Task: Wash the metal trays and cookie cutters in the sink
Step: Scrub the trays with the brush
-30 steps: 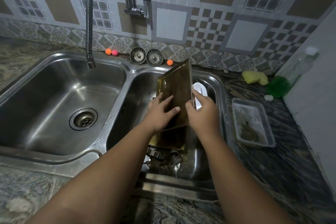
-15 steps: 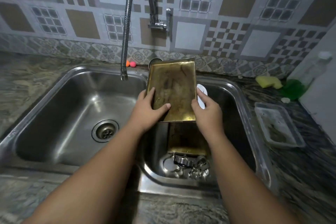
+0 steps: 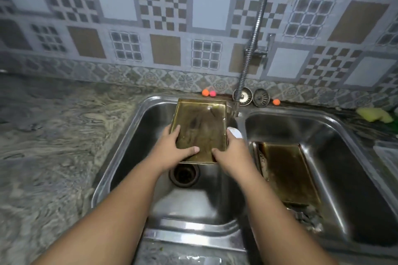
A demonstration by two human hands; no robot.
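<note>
Stained brass-coloured rectangular metal tray (image 3: pixel 200 131), clamped at its near corners by the left hand (image 3: pixel 172 153) and right hand (image 3: pixel 232 153), thumbs pressed inside it, has moved from the right basin to over the stainless steel left basin (image 3: pixel 129 135), likely ready for rinsing.

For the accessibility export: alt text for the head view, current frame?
The left hand and right hand grip a stained brass-coloured metal tray over the left basin of a steel double sink. The right hand also holds a white object. A second tray lies in the right basin with blurred metal pieces, likely cookie cutters, at its near end.
</note>
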